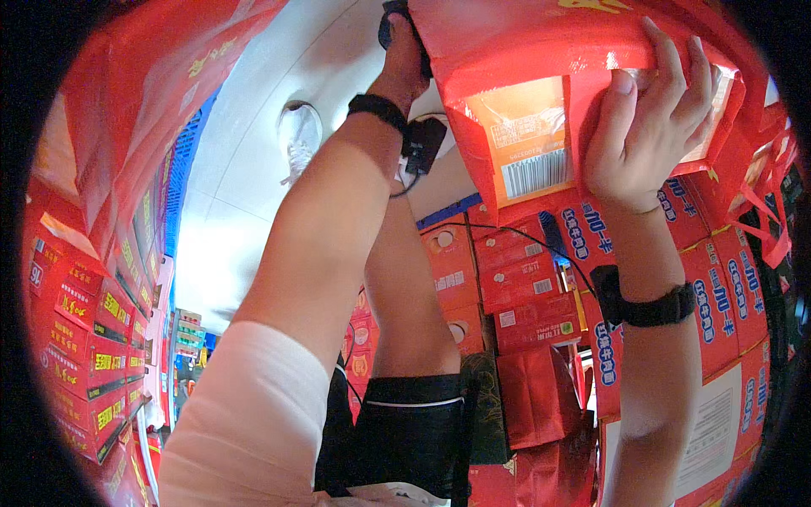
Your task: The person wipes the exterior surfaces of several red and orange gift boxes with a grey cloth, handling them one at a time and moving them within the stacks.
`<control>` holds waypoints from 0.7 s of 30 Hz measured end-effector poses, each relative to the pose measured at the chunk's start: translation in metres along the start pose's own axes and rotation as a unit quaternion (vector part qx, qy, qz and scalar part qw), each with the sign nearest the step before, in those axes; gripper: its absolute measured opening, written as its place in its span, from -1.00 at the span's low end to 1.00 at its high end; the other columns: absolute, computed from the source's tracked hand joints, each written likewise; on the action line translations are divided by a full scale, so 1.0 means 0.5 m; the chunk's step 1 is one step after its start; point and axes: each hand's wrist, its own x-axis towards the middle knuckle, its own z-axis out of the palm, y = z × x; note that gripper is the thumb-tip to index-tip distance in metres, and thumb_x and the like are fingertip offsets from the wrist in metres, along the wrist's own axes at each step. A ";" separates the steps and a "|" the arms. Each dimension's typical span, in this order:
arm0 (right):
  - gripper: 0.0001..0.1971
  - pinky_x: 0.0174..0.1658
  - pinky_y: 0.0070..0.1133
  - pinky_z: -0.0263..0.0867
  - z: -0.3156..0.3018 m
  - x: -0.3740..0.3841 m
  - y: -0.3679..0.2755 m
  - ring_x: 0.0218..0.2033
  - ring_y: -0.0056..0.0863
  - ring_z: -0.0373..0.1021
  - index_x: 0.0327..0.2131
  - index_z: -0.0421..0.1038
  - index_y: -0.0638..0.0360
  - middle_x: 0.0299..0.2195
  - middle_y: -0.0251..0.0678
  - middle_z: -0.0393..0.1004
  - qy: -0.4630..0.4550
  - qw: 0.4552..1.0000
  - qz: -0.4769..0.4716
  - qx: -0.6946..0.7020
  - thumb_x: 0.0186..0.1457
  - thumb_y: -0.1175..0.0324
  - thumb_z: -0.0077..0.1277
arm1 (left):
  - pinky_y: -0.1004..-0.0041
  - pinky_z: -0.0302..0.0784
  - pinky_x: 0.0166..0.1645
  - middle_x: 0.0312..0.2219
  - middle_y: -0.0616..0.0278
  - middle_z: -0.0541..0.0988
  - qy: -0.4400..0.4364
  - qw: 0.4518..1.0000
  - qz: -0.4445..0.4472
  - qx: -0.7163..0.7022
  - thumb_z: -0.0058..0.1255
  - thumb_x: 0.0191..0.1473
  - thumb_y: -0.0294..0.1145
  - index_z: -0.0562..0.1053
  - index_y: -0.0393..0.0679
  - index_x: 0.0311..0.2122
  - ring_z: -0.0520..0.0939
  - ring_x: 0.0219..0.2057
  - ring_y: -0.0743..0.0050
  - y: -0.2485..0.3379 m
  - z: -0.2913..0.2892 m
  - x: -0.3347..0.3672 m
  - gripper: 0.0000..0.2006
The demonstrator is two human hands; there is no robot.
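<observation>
A large red bag (pixel 541 42) fills the upper right. Through a clear window in its side an orange package (pixel 528 127) with a barcode shows. My right hand (pixel 650 127) lies on that side, beside the window, with thumb and fingers spread. My left hand (pixel 405 59) reaches up to the bag's left edge; its fingers are mostly hidden, and I cannot tell whether it grips the bag. A black strap circles each forearm, and a small black device (pixel 424 144) hangs by my left wrist.
Stacked red cartons (pixel 718 287) stand at the right, with a red bag (pixel 541 397) below. Red boxes (pixel 93 338) line the left, under another hanging red bag (pixel 169 93). Pale floor (pixel 228 169) lies between, with my shoes on it. A thin black cable (pixel 541 241) runs toward my right wrist.
</observation>
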 end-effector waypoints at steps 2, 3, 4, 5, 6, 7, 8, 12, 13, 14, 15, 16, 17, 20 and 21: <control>-0.53 0.24 -0.11 -0.26 -0.011 -0.005 -0.010 0.29 -0.07 -0.10 0.17 0.24 -0.06 0.22 -0.07 0.06 -0.005 1.000 0.001 0.015 0.23 0.06 -0.24 | 0.23 0.36 0.17 0.09 0.16 0.42 0.051 0.997 0.041 -0.030 -0.62 0.25 0.27 0.20 0.01 0.19 0.48 0.07 0.16 -0.028 -0.005 -0.038 -0.35; -0.48 0.28 -0.11 -0.25 -0.026 -0.010 -0.004 0.26 -0.01 -0.03 0.18 0.19 0.07 0.23 -0.02 0.08 -0.043 0.994 0.005 -0.102 0.24 0.05 -0.28 | 0.22 0.37 0.16 0.10 0.17 0.41 -0.009 0.992 0.008 -0.124 -0.59 0.26 0.24 0.17 0.03 0.20 0.47 0.08 0.16 -0.035 0.004 -0.084 -0.38; -0.44 0.32 -0.11 -0.24 -0.038 -0.005 -0.003 0.24 0.06 0.04 0.20 0.14 0.20 0.24 0.02 0.09 -0.074 0.974 0.006 -0.216 0.25 0.04 -0.33 | 0.21 0.38 0.15 0.11 0.17 0.39 -0.059 0.975 -0.030 -0.211 -0.56 0.27 0.22 0.14 0.05 0.21 0.46 0.09 0.16 -0.030 0.008 -0.135 -0.41; -0.44 0.30 -0.08 -0.24 -0.034 -0.006 -0.004 0.26 0.05 -0.01 0.20 0.16 0.13 0.25 0.00 0.05 -0.084 0.979 0.024 -0.182 0.24 0.02 -0.30 | 0.20 0.39 0.15 0.12 0.18 0.38 -0.125 0.946 -0.062 -0.292 -0.54 0.28 0.20 0.12 0.06 0.22 0.45 0.09 0.16 -0.018 0.017 -0.185 -0.43; -0.45 0.27 -0.06 -0.25 -0.035 -0.003 -0.006 0.28 0.03 -0.07 0.19 0.18 0.06 0.26 -0.02 0.02 -0.092 0.983 0.042 -0.150 0.22 0.00 -0.27 | 0.20 0.40 0.14 0.12 0.18 0.37 -0.188 0.907 -0.104 -0.362 -0.52 0.29 0.18 0.11 0.08 0.22 0.44 0.10 0.16 -0.005 0.029 -0.237 -0.45; -0.52 0.23 -0.05 -0.25 -0.009 0.000 0.001 0.29 -0.04 -0.12 0.17 0.23 -0.10 0.24 -0.11 0.04 -0.007 0.999 0.027 -0.039 0.21 0.05 -0.22 | 0.20 0.38 0.16 0.12 0.18 0.36 -0.107 0.960 -0.079 -0.246 -0.51 0.29 0.17 0.10 0.04 0.22 0.42 0.12 0.18 -0.010 0.045 -0.257 -0.44; -0.51 0.22 -0.01 -0.26 -0.008 -0.003 0.006 0.30 -0.01 -0.14 0.18 0.22 -0.13 0.25 -0.15 0.03 -0.007 0.999 0.026 -0.030 0.20 0.03 -0.21 | 0.20 0.37 0.17 0.12 0.17 0.36 -0.022 0.990 -0.051 -0.127 -0.50 0.30 0.15 0.10 0.01 0.23 0.40 0.13 0.20 -0.014 0.057 -0.281 -0.44; -0.51 0.23 -0.01 -0.27 -0.009 -0.013 0.010 0.32 0.00 -0.18 0.17 0.22 -0.14 0.24 -0.14 0.02 -0.015 0.999 0.040 -0.023 0.19 0.00 -0.21 | 0.26 0.35 0.17 0.13 0.16 0.34 0.017 0.997 0.021 -0.072 -0.43 0.29 0.14 0.06 -0.09 0.26 0.39 0.13 0.26 0.076 0.169 -0.470 -0.39; -0.51 0.23 -0.01 -0.27 -0.009 -0.007 0.011 0.32 0.00 -0.18 0.17 0.22 -0.14 0.24 -0.14 0.02 -0.007 0.999 0.037 -0.022 0.19 0.00 -0.21 | 0.30 0.33 0.18 0.14 0.15 0.33 0.015 0.997 0.015 -0.077 -0.42 0.29 0.14 0.07 -0.12 0.27 0.38 0.13 0.28 0.103 0.182 -0.502 -0.37; -0.51 0.23 0.03 -0.29 -0.014 -0.004 0.017 0.31 0.05 -0.18 0.13 0.25 -0.13 0.23 -0.13 0.04 -0.012 0.999 0.046 -0.025 0.16 -0.02 -0.17 | 0.30 0.33 0.18 0.14 0.15 0.33 0.008 0.997 0.018 -0.079 -0.42 0.29 0.14 0.07 -0.12 0.27 0.38 0.13 0.28 0.119 0.196 -0.521 -0.37; -0.51 0.22 0.08 -0.30 -0.012 -0.003 0.015 0.31 0.10 -0.18 0.09 0.29 -0.11 0.22 -0.11 0.06 -0.017 0.998 0.056 -0.023 0.12 -0.04 -0.13 | 0.32 0.31 0.18 0.14 0.12 0.35 0.036 0.995 0.088 0.032 -0.40 0.30 0.11 0.12 -0.14 0.26 0.38 0.14 0.28 0.136 0.202 -0.537 -0.40; -0.51 0.22 0.09 -0.32 -0.010 -0.003 0.013 0.32 0.06 -0.18 0.08 0.30 -0.09 0.23 -0.15 0.06 -0.015 0.998 0.060 -0.018 0.12 -0.05 -0.13 | 0.34 0.29 0.19 0.13 0.10 0.37 0.063 0.975 0.157 0.142 -0.38 0.31 0.07 0.17 -0.15 0.24 0.39 0.14 0.27 0.146 0.202 -0.545 -0.42; -0.51 0.22 0.09 -0.32 -0.013 -0.007 0.012 0.32 0.06 -0.18 0.08 0.30 -0.09 0.23 -0.15 0.06 -0.011 0.998 0.059 -0.020 0.12 -0.05 -0.13 | 0.34 0.29 0.19 0.13 0.10 0.37 0.059 0.975 0.159 0.142 -0.38 0.31 0.07 0.17 -0.15 0.24 0.39 0.14 0.27 0.156 0.195 -0.535 -0.42; -0.49 0.22 0.08 -0.32 -0.013 -0.017 0.013 0.33 0.01 -0.18 0.07 0.30 -0.07 0.24 -0.18 0.05 -0.027 0.998 0.060 -0.023 0.10 -0.05 -0.11 | 0.43 0.31 0.13 0.00 0.15 0.49 0.017 0.845 0.354 0.401 -0.26 0.31 -0.05 0.36 -0.21 0.12 0.46 0.03 0.39 0.190 0.150 -0.405 -0.53; -0.49 0.22 0.08 -0.32 -0.006 -0.013 0.014 0.33 0.01 -0.18 0.07 0.30 -0.07 0.24 -0.18 0.05 -0.022 0.998 0.057 -0.022 0.10 -0.05 -0.11 | 0.51 0.34 0.07 -0.06 0.25 0.52 -0.008 0.761 0.426 0.490 -0.22 0.30 -0.08 0.40 -0.22 0.09 0.48 -0.05 0.51 0.190 0.127 -0.340 -0.55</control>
